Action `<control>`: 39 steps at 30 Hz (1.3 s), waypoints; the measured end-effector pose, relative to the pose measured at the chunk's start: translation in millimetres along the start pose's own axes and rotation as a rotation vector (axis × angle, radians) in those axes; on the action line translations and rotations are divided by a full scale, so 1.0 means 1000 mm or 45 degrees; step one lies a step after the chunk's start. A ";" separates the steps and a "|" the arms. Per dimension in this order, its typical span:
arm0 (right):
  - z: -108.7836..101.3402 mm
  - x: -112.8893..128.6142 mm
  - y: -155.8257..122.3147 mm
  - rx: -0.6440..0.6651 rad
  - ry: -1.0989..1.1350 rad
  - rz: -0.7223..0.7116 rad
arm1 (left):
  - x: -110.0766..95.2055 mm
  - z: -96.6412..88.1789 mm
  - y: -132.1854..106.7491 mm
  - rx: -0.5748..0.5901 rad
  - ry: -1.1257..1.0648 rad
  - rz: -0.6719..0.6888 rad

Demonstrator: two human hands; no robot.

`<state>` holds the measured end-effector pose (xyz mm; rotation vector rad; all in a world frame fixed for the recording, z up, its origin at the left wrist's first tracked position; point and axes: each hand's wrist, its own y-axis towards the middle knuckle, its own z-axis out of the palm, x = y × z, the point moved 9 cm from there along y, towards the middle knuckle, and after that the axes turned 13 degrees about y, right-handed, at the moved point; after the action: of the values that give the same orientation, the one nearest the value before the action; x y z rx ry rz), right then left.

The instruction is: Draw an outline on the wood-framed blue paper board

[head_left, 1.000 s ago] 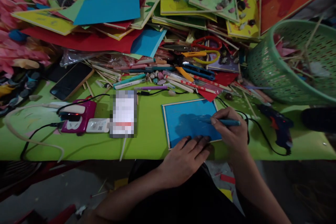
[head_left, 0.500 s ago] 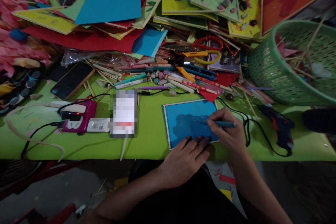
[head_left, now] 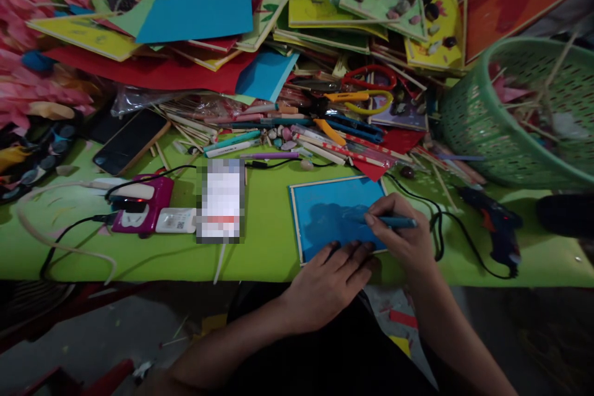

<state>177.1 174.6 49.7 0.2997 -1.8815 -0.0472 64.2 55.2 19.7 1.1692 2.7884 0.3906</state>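
A blue card (head_left: 327, 210) with a pale stick border lies on the green table (head_left: 264, 241) near its front edge. My right hand (head_left: 401, 232) is closed around a teal pen (head_left: 394, 221), whose tip rests on the card's right part. My left hand (head_left: 327, 281) lies flat with fingers stretched out, its fingertips pressing the card's near edge.
A blue glue gun (head_left: 494, 226) with a black cord lies right of the card. A green basket (head_left: 515, 111) stands at the far right. A phone (head_left: 219, 200), a purple charger (head_left: 142, 207), pens, scissors (head_left: 366, 90) and stacked coloured cards (head_left: 195, 12) crowd the back.
My right hand has slid the pen a little to the left across the blue card. My left hand has stayed put.
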 end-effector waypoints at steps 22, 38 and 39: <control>-0.005 -0.004 -0.002 -0.050 -0.013 -0.033 | 0.002 -0.004 0.001 -0.031 -0.008 -0.007; -0.001 -0.008 -0.002 0.035 -0.052 -0.055 | 0.003 -0.008 0.001 -0.069 -0.020 -0.022; -0.001 -0.009 -0.002 0.038 -0.041 -0.050 | 0.003 -0.008 0.001 -0.071 -0.019 -0.023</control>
<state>180.6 174.8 41.6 0.3586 -1.9095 -0.0511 61.2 56.9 27.5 1.1301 2.7544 0.4533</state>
